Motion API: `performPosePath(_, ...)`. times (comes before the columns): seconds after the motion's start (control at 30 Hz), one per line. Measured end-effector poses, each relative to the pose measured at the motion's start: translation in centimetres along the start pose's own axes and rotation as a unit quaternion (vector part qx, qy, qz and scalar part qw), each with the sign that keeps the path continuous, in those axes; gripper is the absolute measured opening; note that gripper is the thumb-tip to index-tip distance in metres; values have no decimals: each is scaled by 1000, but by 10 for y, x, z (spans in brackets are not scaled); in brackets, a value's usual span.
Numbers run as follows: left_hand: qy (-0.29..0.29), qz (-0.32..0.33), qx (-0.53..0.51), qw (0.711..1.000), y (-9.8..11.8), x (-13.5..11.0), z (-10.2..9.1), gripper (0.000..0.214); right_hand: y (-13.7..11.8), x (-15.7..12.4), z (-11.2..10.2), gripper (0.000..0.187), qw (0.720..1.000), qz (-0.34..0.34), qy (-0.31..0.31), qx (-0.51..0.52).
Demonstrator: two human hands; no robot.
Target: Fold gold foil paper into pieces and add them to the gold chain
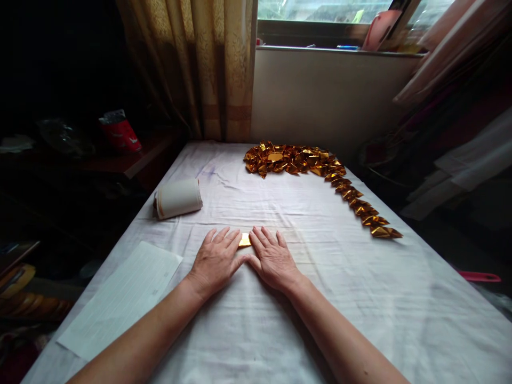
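Observation:
My left hand [216,260] and my right hand [272,258] lie flat side by side on the white cloth [280,330] in the middle of the table, fingers stretched forward. Between and under their fingertips lies a small gold foil sheet [245,240], mostly covered by the hands. Both hands press on it with open fingers. A long curved row of folded gold foil pieces [320,170] runs from the far centre of the table down its right side.
A roll of white paper [178,198] lies to the far left of my hands. A printed white sheet [124,296] rests near the left table edge. A curtain [200,69] and a window sill [336,48] stand behind the table. Dark clutter fills both sides.

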State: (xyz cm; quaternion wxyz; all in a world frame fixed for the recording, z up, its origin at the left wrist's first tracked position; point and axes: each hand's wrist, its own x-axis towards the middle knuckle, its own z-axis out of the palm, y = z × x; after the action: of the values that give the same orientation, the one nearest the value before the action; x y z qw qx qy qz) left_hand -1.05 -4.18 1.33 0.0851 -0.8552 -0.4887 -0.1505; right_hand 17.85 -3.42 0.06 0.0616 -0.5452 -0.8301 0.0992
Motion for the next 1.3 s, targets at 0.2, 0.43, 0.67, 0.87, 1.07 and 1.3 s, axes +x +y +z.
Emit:
performPosePath(0.2,-95,-8,6,995,-3,-16,21,63,-2,0,1,62,1000,28,-9,9)
performPosePath(0.43,-55,-3,-2,998,-11,-43,8,51,0,-1,1,62,1000,17,0,7)
performPosePath(0.67,9,14,-37,999,-11,-37,0,32,-1,-2,3,60,1000,25,9,-2)
performPosePath(0.87,11,0,-69,998,-21,-21,-2,17,-1,-2,5,58,999,22,24,-6)
performPosePath(1.07,-85,-5,12,996,-12,5,-11,11,-1,-3,4,56,999,16,38,-6)
performPosePath(1.3,-60,42,66,995,-10,10,-5,10,4,-5,8,49,995,-7,101,0)
